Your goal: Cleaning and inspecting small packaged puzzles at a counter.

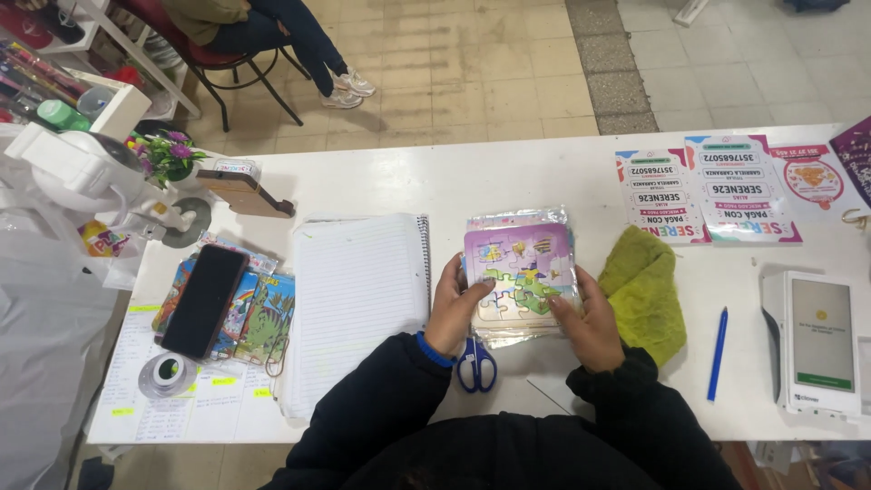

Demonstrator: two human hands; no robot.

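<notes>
A small purple jigsaw puzzle board [520, 269] in clear plastic wrap lies on top of a stack of similar wrapped puzzles [517, 220] on the white table [508, 172]. My left hand [456, 308] grips the board's left edge, thumb resting on its face. My right hand [590, 325] holds the lower right edge. Both sleeves are black, with a blue band at the left wrist. Blue-handled scissors [475, 367] lie just below the puzzles, between my arms.
An open spiral notebook [358, 290] lies left of the puzzles, a green cloth [642, 290] right of them. Further right are a blue pen [718, 352], a white card terminal [817, 340] and printed flyers [717, 191]. A black phone [205, 299] sits on colourful packs at left. A seated person's legs [299, 45] show beyond the table.
</notes>
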